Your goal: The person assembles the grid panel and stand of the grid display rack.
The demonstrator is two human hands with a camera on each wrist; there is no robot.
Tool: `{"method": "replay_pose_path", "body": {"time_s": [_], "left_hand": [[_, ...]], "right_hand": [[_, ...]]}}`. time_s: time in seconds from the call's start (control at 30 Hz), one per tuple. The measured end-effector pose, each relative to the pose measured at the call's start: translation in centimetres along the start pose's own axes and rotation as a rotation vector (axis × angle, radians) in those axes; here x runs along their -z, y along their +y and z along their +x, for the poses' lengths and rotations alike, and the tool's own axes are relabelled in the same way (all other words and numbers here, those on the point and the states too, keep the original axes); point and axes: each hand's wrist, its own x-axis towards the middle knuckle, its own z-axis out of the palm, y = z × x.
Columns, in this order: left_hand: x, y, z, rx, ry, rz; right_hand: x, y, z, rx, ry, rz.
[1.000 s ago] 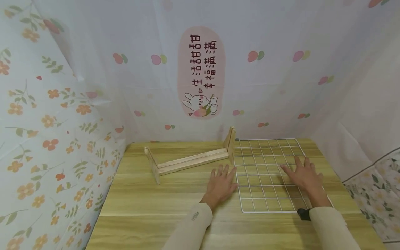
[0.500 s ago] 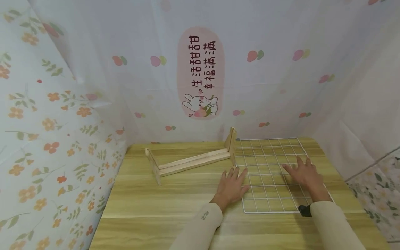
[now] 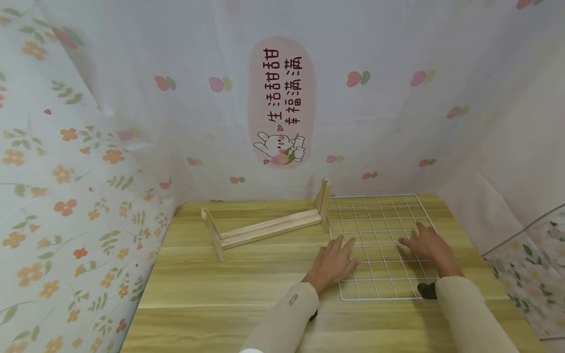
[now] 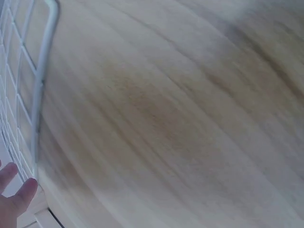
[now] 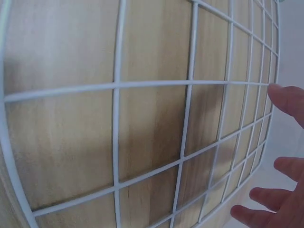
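Observation:
A white wire grid panel (image 3: 371, 299) lies flat on the wood-grain table, right of centre. Over its left edge my left hand (image 3: 331, 264) is spread with fingers extended; in the left wrist view its fingertips (image 4: 28, 187) show close to the frame wire. My right hand (image 3: 430, 247) hovers over the panel's right side, thumb and fingers apart. The right wrist view shows that hand's thumb (image 5: 287, 99) and several fingertips at the right, with the mesh (image 5: 152, 83) beyond. Neither hand grips anything. Behind and left of the panel stands a wooden rack (image 3: 271, 229) with two end pieces joined by rails.
Patterned white cloth (image 3: 203, 122) hangs behind the table and a flowered sheet (image 3: 66, 206) hangs at the left. The table (image 3: 198, 304) stretches in front of the rack. A dark strap (image 3: 426, 290) is at my right wrist.
My left hand has moved right, from beside the grid panel to over its left edge. My right hand has stayed nearly in place. Panel and rack have not moved on the table.

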Motion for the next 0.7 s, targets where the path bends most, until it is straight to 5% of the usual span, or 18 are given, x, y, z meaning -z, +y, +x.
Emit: {"method": "replay_pose_path", "body": {"time_s": [0.17,0.4,0.7], "left_hand": [[0.5,0.3,0.5,0.049,-0.022,-0.17],[0.5,-0.2,0.8,0.187,-0.032,-0.538],[0.8,0.1,1.7,0.294,-0.012,-0.791]], "right_hand": [[0.2,0.0,0.8,0.006,0.001,0.016],[0.6,0.4,1.4,-0.027,-0.017,0.109],[0.9,1.7,1.9,-0.14,-0.115,0.418]]}}
